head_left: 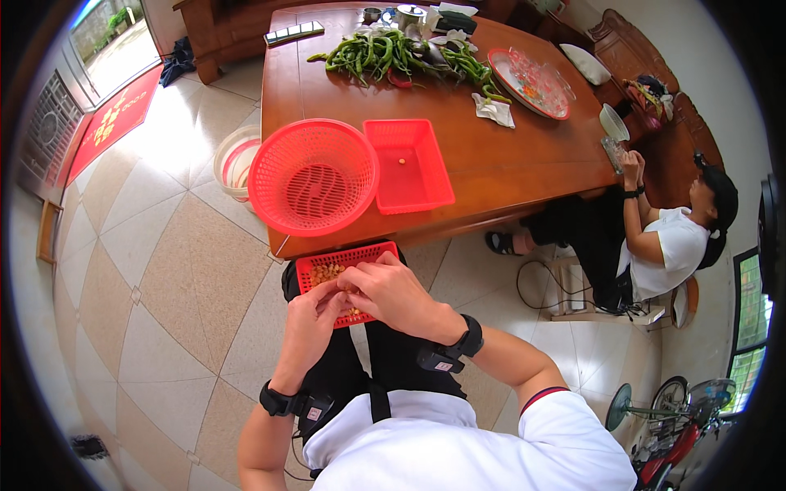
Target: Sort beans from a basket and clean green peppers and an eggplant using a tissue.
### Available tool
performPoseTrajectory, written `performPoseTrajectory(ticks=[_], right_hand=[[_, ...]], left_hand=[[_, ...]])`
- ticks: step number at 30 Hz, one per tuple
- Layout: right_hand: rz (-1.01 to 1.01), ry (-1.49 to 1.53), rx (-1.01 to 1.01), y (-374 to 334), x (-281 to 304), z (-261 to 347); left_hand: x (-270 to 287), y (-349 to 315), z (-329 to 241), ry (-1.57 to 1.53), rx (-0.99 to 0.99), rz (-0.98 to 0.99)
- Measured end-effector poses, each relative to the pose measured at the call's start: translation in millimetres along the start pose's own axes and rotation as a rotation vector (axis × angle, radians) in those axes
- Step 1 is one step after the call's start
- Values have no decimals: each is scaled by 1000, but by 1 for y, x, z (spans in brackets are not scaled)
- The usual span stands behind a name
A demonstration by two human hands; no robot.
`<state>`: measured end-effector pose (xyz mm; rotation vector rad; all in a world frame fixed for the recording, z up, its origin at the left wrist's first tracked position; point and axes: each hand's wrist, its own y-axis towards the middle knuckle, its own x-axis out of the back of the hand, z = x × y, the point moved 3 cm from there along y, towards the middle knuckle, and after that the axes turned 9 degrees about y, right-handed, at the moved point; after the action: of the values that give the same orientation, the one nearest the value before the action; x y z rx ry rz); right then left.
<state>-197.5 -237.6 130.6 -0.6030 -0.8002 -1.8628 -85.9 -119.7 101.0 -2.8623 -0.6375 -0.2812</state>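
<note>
Lying beneath grip (347,288): yellowish pieces (327,273)

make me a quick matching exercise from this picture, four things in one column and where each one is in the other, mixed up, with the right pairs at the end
Column one
1. small red basket with yellow pieces in it
2. green peppers
3. phone
4. motorcycle

Column two
A. heaped on the table, toward its far side
B. in the lower right of the picture
C. below the left hand and the right hand
D. by the table's far left corner

Right pairs: 1-C, 2-A, 3-D, 4-B
</note>
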Motion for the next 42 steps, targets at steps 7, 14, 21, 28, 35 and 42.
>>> performPoseTrajectory(ticks=[7, 14, 21, 28, 35, 42], right_hand=[[3, 20, 35, -1, 2, 4], [-18, -26, 36, -3, 3, -7], [-340, -69, -81, 3, 52, -5], [-641, -161, -206, -10, 109, -54], [-656, 576, -495, -4, 99, -94], [-568, 592, -553, -5, 103, -119]], left_hand=[[1, 0, 3, -1, 51, 8], [2, -3, -2, 17, -2, -29], [28, -6, 1, -67, 19, -208], [47, -4, 9, 246, -100, -383], [38, -8, 35, 490, 84, -223], [38, -15, 32, 485, 43, -168]])
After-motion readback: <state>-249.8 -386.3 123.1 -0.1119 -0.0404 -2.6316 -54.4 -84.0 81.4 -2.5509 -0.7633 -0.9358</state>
